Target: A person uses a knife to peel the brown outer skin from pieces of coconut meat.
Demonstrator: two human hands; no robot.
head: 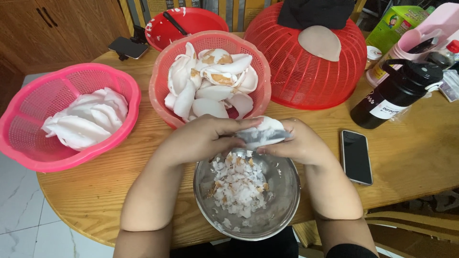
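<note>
White coconut piece [265, 130], both hands closed on it, above steel bowl [247, 193].
Left hand [205, 138] and right hand [299, 143] pinch it; trimming appears underway; next stroke needs a firm grip.

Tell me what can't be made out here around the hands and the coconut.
All in the head view:
- Tool: the left hand and right hand cover whatever scrapes the coconut piece; only a grey sliver shows.
- Steel bowl: the shavings hide its bottom.
- Middle basket: lower coconut pieces lie buried under the top ones.
- Red dome cover: anything under it is hidden.
</note>
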